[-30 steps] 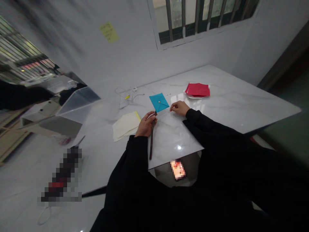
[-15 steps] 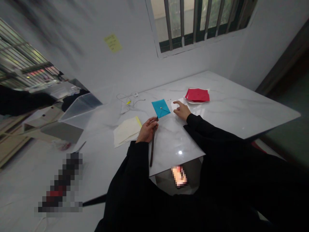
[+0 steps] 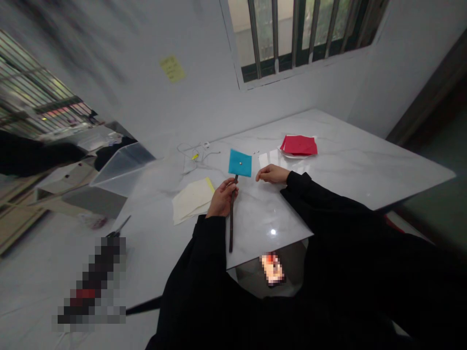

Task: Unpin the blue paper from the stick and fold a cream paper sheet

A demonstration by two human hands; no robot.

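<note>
My left hand (image 3: 223, 197) is wrapped round a thin dark brown stick (image 3: 231, 226), which stands nearly upright over the table. At the stick's upper end sits a blue pinwheel (image 3: 237, 167), a square with fold lines and a small shiny pin head at its middle. To the right of the pinwheel, apart from it, is my right hand (image 3: 273, 174), its fingers curled together and pointing left; nothing shows in them. Just beyond that hand lie small white strips (image 3: 273, 156) and a few tiny white bits (image 3: 256, 152).
Red sheets (image 3: 299, 145) lie over white ones at the back right. Left of my left hand are cream sheets (image 3: 191, 199), with a thin cable (image 3: 202, 158) behind. Scissors (image 3: 118, 228) lie at the left near a pixelated patch. A clear plastic bin (image 3: 124, 163) stands farther left.
The pinwheel has turned on its pin, from corner-up to nearly square. My right hand has drawn slightly down and its fingers, spread before, have closed. The left hand keeps its hold on the stick.
</note>
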